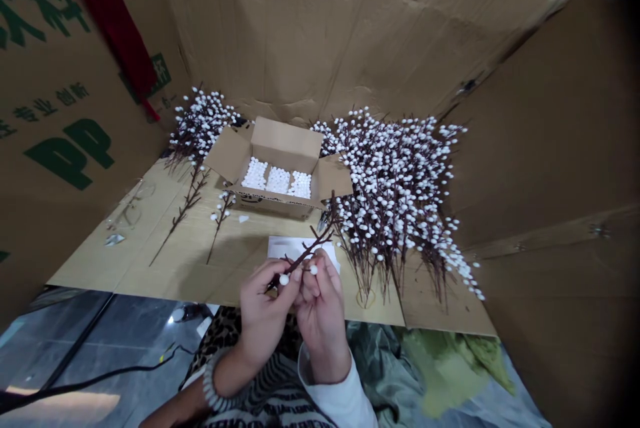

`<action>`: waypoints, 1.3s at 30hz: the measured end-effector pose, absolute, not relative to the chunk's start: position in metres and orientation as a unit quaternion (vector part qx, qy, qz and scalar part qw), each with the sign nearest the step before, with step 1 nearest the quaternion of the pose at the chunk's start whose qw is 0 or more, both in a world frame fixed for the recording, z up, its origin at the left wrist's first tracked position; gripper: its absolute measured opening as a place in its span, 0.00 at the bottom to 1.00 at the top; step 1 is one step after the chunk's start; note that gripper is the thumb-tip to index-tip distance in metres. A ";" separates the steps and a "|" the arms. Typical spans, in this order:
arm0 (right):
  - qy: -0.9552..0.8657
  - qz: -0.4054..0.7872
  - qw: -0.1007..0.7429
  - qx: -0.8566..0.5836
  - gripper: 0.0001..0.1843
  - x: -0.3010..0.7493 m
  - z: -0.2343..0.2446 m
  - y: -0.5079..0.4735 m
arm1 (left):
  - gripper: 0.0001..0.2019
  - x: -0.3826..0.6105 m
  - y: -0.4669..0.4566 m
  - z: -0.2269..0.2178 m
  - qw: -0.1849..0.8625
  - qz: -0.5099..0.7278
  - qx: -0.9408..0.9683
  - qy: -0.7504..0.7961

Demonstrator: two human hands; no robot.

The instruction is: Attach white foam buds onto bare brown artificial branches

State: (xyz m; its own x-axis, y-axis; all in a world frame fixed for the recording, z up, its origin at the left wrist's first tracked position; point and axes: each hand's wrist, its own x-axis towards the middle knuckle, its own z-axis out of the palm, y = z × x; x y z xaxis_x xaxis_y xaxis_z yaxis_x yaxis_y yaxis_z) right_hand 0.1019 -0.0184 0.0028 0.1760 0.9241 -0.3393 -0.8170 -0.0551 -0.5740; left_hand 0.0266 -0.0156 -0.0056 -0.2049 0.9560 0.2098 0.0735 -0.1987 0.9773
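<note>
My left hand (263,311) and my right hand (320,311) are close together over the near edge of a cardboard work surface (150,261). Both are closed around a dark brown branch (310,249) that points up and to the right. The left thumb and fingers pinch a small white bead (284,279) against a twig. A second white bead (313,269) sits at the right hand's fingertips. Behind the hands lies a white sheet of paper (285,246).
An open cardboard box (280,148) of white beads stands mid-table. A big pile of beaded branches (400,188) lies right, a smaller bunch (200,125) at the back left. Two sparse branches (187,205) lie left. Cardboard walls surround everything; a black cable (100,378) crosses the floor.
</note>
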 end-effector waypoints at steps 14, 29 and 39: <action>-0.091 0.596 0.692 -0.397 0.23 0.100 0.004 -0.022 | 0.03 0.029 -0.017 -0.009 0.306 0.598 0.541 0.506; -0.125 0.587 0.695 -0.396 0.22 0.098 0.002 -0.024 | 0.03 0.027 -0.020 -0.015 0.303 0.590 0.543 0.515; -0.157 0.577 0.699 -0.393 0.20 0.098 0.000 -0.025 | 0.04 0.028 -0.022 -0.012 0.331 0.576 0.523 0.534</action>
State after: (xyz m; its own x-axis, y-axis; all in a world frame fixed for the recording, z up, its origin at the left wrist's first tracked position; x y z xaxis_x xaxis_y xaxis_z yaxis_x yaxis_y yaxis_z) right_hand 0.0981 -0.0250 0.0002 0.2845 0.9296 -0.2343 -0.6835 0.0253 -0.7296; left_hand 0.0279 -0.0219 -0.0120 -0.2331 0.9399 0.2496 0.1773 -0.2113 0.9612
